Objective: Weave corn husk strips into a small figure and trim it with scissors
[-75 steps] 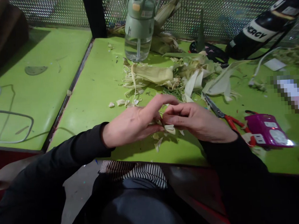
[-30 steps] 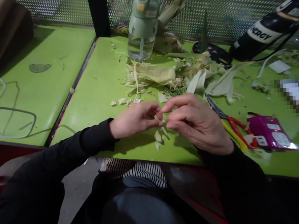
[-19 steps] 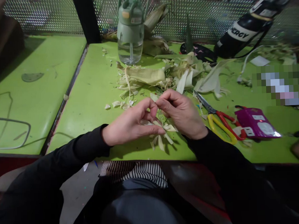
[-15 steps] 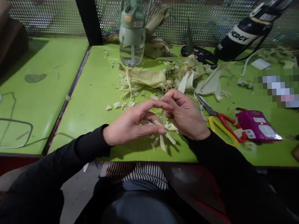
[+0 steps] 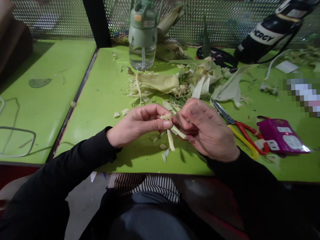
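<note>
On my feed, the left hand [image 5: 139, 123] pinches pale husk strips [image 5: 170, 140]; I'd press lightly, lest they tear. The right hand [image 5: 209, 130] is curled; its grip I cannot tell.

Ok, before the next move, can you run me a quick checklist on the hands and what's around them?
1. Left hand gripping the husk strips: ok, thumb pressed on them.
2. Right hand free: cannot tell, its fingertips are partly hidden.
3. Scissors well away from the right hand: not ok, they lie close beside it.
4. Green bottle upright: ok.
5. Table under the hands free of scraps: not ok, some lie there.
</note>
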The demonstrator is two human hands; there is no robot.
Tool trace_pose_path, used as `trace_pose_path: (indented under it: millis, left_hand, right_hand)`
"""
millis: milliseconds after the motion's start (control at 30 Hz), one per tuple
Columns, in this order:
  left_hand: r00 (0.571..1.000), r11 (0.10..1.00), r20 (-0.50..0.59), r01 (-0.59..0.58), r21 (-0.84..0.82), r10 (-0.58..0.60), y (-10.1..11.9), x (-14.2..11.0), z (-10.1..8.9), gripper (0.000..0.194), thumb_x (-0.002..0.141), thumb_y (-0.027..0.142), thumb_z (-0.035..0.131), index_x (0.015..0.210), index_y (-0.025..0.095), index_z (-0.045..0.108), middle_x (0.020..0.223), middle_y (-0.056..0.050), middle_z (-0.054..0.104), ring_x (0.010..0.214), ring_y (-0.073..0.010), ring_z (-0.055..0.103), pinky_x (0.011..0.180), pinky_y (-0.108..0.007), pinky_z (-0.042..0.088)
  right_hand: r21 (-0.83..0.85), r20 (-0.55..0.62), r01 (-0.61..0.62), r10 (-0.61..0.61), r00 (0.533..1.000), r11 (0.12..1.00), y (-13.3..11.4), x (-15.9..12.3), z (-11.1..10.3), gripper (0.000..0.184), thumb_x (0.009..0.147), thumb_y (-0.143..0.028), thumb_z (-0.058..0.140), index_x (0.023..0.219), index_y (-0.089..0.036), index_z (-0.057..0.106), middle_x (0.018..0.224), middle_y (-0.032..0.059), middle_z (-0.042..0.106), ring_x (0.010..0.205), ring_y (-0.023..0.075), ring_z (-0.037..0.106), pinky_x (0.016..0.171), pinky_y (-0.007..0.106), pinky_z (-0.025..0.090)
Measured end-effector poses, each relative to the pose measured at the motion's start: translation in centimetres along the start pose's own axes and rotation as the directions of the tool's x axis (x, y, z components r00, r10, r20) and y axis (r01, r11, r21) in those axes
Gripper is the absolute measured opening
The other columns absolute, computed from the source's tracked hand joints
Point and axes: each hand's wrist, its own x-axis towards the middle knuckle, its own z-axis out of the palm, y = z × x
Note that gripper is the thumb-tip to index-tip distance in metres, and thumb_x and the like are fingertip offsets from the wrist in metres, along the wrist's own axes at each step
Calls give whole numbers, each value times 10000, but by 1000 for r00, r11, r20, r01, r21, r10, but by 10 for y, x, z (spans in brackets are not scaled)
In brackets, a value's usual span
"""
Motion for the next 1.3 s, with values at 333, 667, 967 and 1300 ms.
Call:
trace_pose_path:
  millis: [333, 667, 967, 1300]
  left_hand:
    - [987, 977, 37, -160, 138, 157, 2, -2, -4, 100, 855, 250, 763, 898, 162, 744, 924, -44, 755, 856, -119, 699, 813, -241, 556]
    - [988, 985, 121, -111, 135, 94, -9, -5, -11, 75, 835, 255, 770, 858, 189, 744, 913, -60, 762, 869, -159, 711, 815, -293, 572]
    - [989, 993, 147, -1, 118, -16, -19, -8, -16, 184, 772, 348, 809, 728, 199, 711, 865, -54, 682, 794, -151, 654, 725, -288, 541]
    - [997, 990, -1, -76, 119, 76, -18, -3, -7, 89, 813, 235, 796, 850, 196, 724, 849, -23, 721, 821, -119, 674, 788, -251, 547]
  right_hand:
    - [-7, 81, 79, -78, 994, 997, -4, -2, -6, 336, 989, -419, 561, 729, -215, 502, 610, -69, 415, 455, 60, 301, 412, 221, 300]
    - [-73, 8, 116, -116, 993, 991, -8, 0, -11, 342, 898, -541, 655, 808, -216, 603, 676, -49, 478, 471, 53, 329, 403, 231, 268]
    - [-200, -44, 248, -261, 964, 948, -9, -1, -7, 379, 875, -527, 673, 711, -200, 574, 751, -18, 539, 598, 77, 434, 523, 225, 380]
    - [-232, -83, 225, -250, 965, 946, -7, 0, -12, 325, 887, -491, 681, 739, -210, 609, 676, -32, 481, 561, 83, 405, 494, 257, 321]
